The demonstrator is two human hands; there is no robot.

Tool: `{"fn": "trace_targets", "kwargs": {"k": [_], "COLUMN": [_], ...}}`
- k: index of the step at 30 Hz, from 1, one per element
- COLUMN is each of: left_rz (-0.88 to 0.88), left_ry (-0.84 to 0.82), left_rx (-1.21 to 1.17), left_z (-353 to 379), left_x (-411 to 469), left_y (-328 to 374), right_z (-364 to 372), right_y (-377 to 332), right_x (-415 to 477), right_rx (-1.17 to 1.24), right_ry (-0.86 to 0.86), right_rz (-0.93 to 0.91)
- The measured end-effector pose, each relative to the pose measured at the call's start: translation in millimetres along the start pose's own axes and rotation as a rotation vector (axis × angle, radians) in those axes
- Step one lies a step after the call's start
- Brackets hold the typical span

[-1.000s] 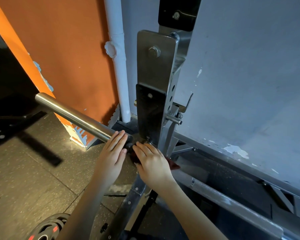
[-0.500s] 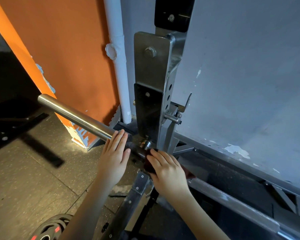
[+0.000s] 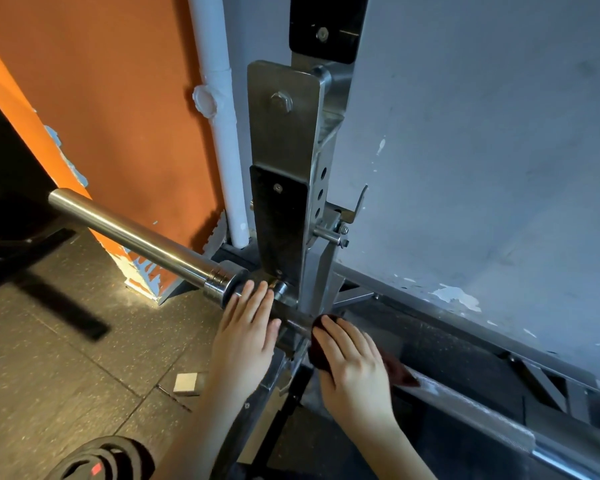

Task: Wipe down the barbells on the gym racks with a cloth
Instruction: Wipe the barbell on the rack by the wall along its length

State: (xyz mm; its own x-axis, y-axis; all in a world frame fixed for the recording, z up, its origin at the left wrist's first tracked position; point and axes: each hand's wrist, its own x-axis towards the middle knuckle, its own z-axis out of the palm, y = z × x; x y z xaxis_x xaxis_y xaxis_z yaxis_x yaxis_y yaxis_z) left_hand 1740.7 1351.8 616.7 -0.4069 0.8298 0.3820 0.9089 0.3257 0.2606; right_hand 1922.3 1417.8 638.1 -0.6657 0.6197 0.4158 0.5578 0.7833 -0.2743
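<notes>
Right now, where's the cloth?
The cloth is low and centre in the head view, pressed under the right hand on the barbell, just right of the rack upright.

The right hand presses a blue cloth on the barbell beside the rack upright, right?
Not quite: the head view shows the cloth is dark red, not blue. The right hand does press it on the barbell beside the rack upright.
</notes>
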Motion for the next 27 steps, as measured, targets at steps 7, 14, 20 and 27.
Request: {"fn": "trace_targets", "kwargs": {"k": [7, 14, 20, 27], "left_rz": [-0.048, -0.081, -0.080, -0.070], "left_ry": [0.010, 0.066, 0.056, 0.068], "left_rx": [-0.032, -0.131, -0.085, -0.063], "left_z": [4.2, 9.8, 12.7, 13.7], "left_x": [-2.0, -0.2, -2.4, 0.4], "left_y": [9.6, 12.3, 11.5, 13.8], "right_z": [-8.8, -0.5, -12.9, -3.1], "right_y": [8.4, -11.9, 10.7, -3.1], "right_x": [-2.1, 9.4, -18.9, 20.0], "right_rx": [0.002, 0.005, -0.051, 0.075], "right_ry": [-0.066, -0.046, -0.079, -0.080], "right_rz": [-0.036, 0.041, -0.043, -0.054]}}
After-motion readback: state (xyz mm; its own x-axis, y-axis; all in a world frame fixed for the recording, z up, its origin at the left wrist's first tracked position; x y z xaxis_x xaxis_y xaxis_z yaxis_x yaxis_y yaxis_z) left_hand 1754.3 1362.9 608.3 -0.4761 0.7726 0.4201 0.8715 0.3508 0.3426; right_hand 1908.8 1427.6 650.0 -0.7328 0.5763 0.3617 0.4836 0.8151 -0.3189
